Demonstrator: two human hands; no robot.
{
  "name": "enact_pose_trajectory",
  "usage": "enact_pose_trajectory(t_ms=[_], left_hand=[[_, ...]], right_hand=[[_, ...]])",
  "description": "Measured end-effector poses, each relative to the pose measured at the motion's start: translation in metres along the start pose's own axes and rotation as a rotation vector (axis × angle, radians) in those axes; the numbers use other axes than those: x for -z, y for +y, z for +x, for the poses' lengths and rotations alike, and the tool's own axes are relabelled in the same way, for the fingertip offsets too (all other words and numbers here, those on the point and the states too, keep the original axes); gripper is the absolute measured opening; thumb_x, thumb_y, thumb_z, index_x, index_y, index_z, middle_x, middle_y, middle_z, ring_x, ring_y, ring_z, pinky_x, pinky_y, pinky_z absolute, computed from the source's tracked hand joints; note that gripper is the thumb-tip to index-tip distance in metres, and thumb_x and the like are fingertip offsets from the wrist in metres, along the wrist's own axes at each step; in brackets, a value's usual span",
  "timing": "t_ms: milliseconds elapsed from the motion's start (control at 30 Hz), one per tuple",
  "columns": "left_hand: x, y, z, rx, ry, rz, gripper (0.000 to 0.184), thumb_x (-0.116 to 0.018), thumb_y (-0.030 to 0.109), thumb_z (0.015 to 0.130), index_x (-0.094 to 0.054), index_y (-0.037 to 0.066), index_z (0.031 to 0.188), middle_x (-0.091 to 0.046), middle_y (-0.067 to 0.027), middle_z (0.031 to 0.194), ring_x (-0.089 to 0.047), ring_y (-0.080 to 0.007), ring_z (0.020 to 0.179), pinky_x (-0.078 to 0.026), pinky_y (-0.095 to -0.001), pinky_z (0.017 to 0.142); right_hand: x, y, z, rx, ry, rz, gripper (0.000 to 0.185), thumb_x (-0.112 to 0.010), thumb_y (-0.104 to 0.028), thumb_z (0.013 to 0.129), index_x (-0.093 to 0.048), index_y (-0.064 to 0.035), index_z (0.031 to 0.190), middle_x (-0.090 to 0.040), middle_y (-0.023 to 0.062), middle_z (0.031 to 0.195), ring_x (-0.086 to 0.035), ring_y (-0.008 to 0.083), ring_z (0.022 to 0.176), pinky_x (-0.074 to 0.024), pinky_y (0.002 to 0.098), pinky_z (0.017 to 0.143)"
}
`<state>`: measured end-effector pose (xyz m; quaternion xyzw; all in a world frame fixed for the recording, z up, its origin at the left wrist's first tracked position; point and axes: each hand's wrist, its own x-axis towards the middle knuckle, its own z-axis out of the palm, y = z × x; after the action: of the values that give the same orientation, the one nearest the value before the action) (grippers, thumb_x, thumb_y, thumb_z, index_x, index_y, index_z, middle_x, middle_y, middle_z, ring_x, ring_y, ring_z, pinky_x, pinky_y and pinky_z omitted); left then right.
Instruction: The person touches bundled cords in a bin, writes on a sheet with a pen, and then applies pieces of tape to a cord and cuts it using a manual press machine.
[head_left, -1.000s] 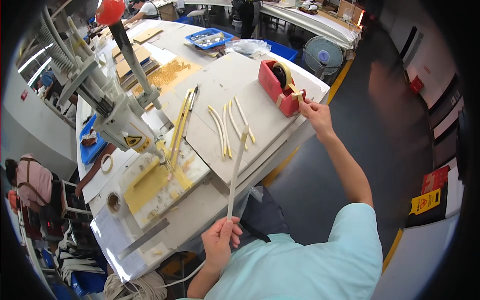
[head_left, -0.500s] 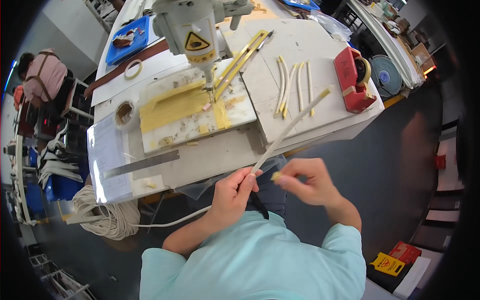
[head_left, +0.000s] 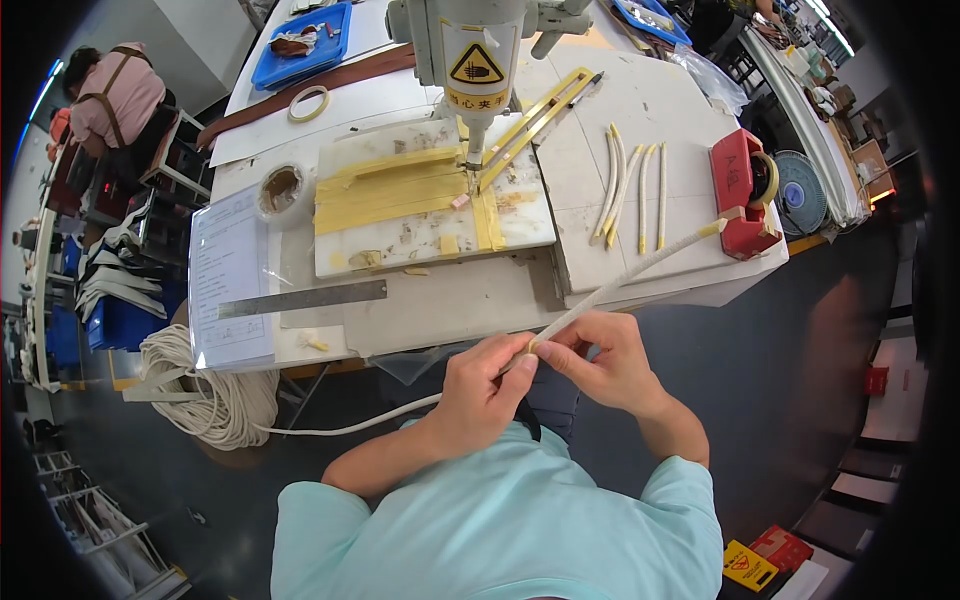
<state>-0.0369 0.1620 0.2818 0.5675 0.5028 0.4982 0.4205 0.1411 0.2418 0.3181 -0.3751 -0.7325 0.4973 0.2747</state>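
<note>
A white cord (head_left: 630, 274) with yellow tape round its far end slants up and right from my hands. My left hand (head_left: 484, 388) pinches the cord near the table's front edge. Against it, my right hand (head_left: 600, 362) has its thumb and fingertips closed at the same spot, where a bit of yellow tape shows at the cord. From my left hand the cord runs back to a large coil (head_left: 215, 395) on the left. Several short cord pieces (head_left: 641, 195) with yellow ends lie on the board, left of a red tape dispenser (head_left: 738, 190).
A press (head_left: 470, 60) stands over a white block (head_left: 400, 245) bearing yellow tape. A metal ruler (head_left: 305, 299) lies across a printed sheet (head_left: 228, 270). Tape rolls (head_left: 285, 190) and a blue tray (head_left: 300, 45) are further back. A person in pink (head_left: 118, 90) is at the far left.
My right hand has come from the tape dispenser with a piece of yellow tape and now meets my left hand at the cord. The view has turned and shifted.
</note>
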Motion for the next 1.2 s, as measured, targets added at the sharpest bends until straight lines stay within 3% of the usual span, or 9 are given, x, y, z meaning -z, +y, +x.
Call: enact_pose_trajectory(t_ms=[133,200,333,433,500,700,933,1000,1200], left_hand=[[0.005,-0.002,0.003,0.053,0.019,-0.102,0.025,-0.058,0.019,0.102,-0.066,-0.004,0.108,-0.065,-0.0088,0.080,-0.059,-0.0124,0.065,-0.046,-0.0272,0.058],[0.014,0.000,0.002,0.353,-0.182,-0.295,0.025,-0.060,0.022,0.102,-0.064,-0.002,0.106,-0.065,-0.0065,0.074,-0.057,-0.0081,0.062,-0.046,-0.0246,0.058],[0.000,0.021,0.004,0.368,-0.020,-0.531,0.022,-0.064,0.020,0.099,-0.061,-0.001,0.106,-0.065,-0.0057,0.073,-0.057,-0.0056,0.061,-0.045,-0.0219,0.057],[-0.010,0.016,-0.006,0.150,0.086,-0.190,0.023,-0.068,0.015,0.096,-0.060,0.000,0.111,-0.068,-0.0049,0.076,-0.058,-0.0069,0.059,-0.048,-0.0238,0.056],[-0.019,0.005,-0.007,-0.200,0.213,-0.044,0.021,-0.073,0.011,0.091,-0.062,0.002,0.106,-0.069,-0.0070,0.079,-0.060,-0.0110,0.056,-0.051,-0.0277,0.055],[-0.018,0.004,-0.004,-0.318,0.190,0.234,0.017,-0.075,0.008,0.087,-0.063,0.001,0.096,-0.066,-0.0104,0.077,-0.060,-0.0245,0.058,-0.050,-0.0339,0.053],[-0.016,-0.001,-0.001,-0.344,0.128,0.248,0.014,-0.067,0.013,0.094,-0.066,-0.001,0.095,-0.063,-0.0073,0.071,-0.051,-0.0176,0.057,-0.043,-0.0309,0.055],[-0.008,0.011,-0.002,0.269,-0.190,-0.204,0.025,-0.060,0.022,0.101,-0.066,-0.001,0.094,-0.062,-0.0031,0.067,-0.049,-0.0109,0.056,-0.039,-0.0276,0.053],[0.008,-0.005,0.008,0.745,-0.721,-0.957,0.034,-0.054,0.029,0.104,-0.069,0.000,0.094,-0.056,-0.0006,0.061,-0.037,-0.0045,0.048,-0.028,-0.0229,0.044]], right_hand=[[0.007,0.004,0.000,0.243,0.029,-0.207,0.016,-0.080,-0.017,0.082,-0.073,-0.0029,0.080,-0.068,0.0073,0.070,-0.063,0.0149,0.054,-0.0467,0.0273,0.050],[0.014,0.001,-0.001,0.260,-0.021,-0.216,0.013,-0.081,-0.014,0.080,-0.074,-0.0030,0.083,-0.069,0.0081,0.074,-0.065,0.0170,0.057,-0.0484,0.0279,0.052],[0.023,-0.005,-0.001,0.326,-0.112,-0.322,0.014,-0.081,-0.011,0.078,-0.074,-0.0029,0.087,-0.070,0.0091,0.083,-0.068,0.0195,0.065,-0.0517,0.0295,0.056],[0.025,-0.006,0.004,0.341,-0.124,-0.358,0.012,-0.080,-0.008,0.078,-0.073,-0.0030,0.086,-0.071,0.0090,0.086,-0.069,0.0194,0.068,-0.0521,0.0298,0.057],[0.024,-0.001,0.004,0.309,-0.117,-0.281,0.010,-0.077,-0.004,0.077,-0.072,-0.0030,0.086,-0.071,0.0089,0.086,-0.068,0.0191,0.067,-0.0517,0.0295,0.057],[0.016,0.016,0.007,0.287,-0.046,-0.138,0.019,-0.067,0.010,0.072,-0.072,-0.0016,0.087,-0.070,0.0095,0.082,-0.066,0.0177,0.065,-0.0502,0.0265,0.056],[0.006,0.034,-0.004,0.232,0.094,-0.018,0.026,-0.066,0.013,0.071,-0.076,-0.0014,0.089,-0.070,0.0074,0.078,-0.065,0.0150,0.066,-0.0513,0.0248,0.059],[0.006,0.035,-0.006,0.242,0.083,-0.035,0.028,-0.066,0.014,0.073,-0.075,-0.0007,0.095,-0.071,0.0080,0.078,-0.067,0.0156,0.068,-0.0530,0.0249,0.060],[0.000,0.040,-0.018,0.237,0.089,0.127,0.032,-0.071,0.005,0.083,-0.069,0.0034,0.114,-0.074,0.0105,0.079,-0.074,0.0185,0.075,-0.0578,0.0261,0.068]])
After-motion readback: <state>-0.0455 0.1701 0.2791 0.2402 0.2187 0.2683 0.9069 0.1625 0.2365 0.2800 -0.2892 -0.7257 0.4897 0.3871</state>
